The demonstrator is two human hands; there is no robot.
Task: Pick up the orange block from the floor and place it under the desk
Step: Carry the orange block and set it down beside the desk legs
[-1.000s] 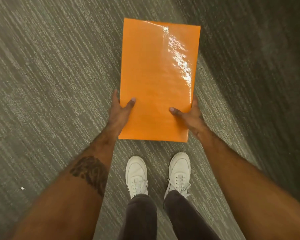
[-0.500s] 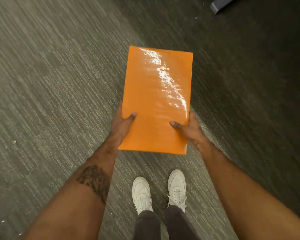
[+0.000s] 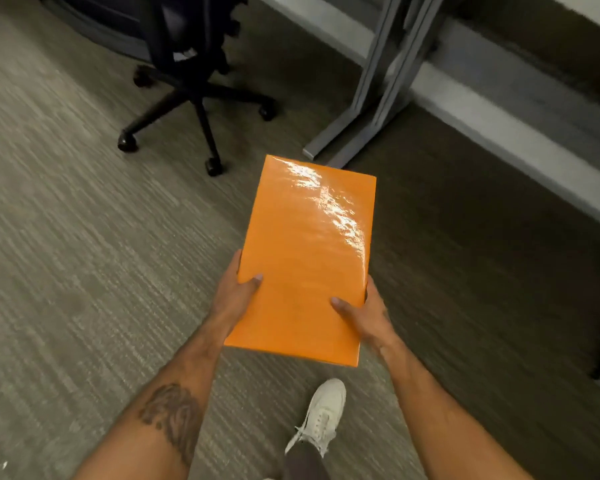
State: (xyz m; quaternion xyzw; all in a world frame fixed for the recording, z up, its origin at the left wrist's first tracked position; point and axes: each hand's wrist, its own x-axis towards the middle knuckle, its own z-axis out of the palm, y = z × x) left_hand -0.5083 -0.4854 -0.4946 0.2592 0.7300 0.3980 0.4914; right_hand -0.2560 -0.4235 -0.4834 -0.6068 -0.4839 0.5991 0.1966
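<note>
A glossy orange block, flat and rectangular, is held above the carpet in front of me, its long side pointing away. My left hand grips its near left edge with the thumb on top. My right hand grips the near right edge the same way. The desk's grey metal leg stands just beyond the block's far end, with the desk's edge running along the right. The dark floor under the desk lies to the right of the block.
A black office chair on a wheeled star base stands at the upper left, close to the desk leg. Grey carpet covers the floor. One white shoe is below the block.
The view has swung up and forward: the chair and desk leg have come into sight. The block stays in both hands, carried toward the desk. One foot has stepped ahead.
</note>
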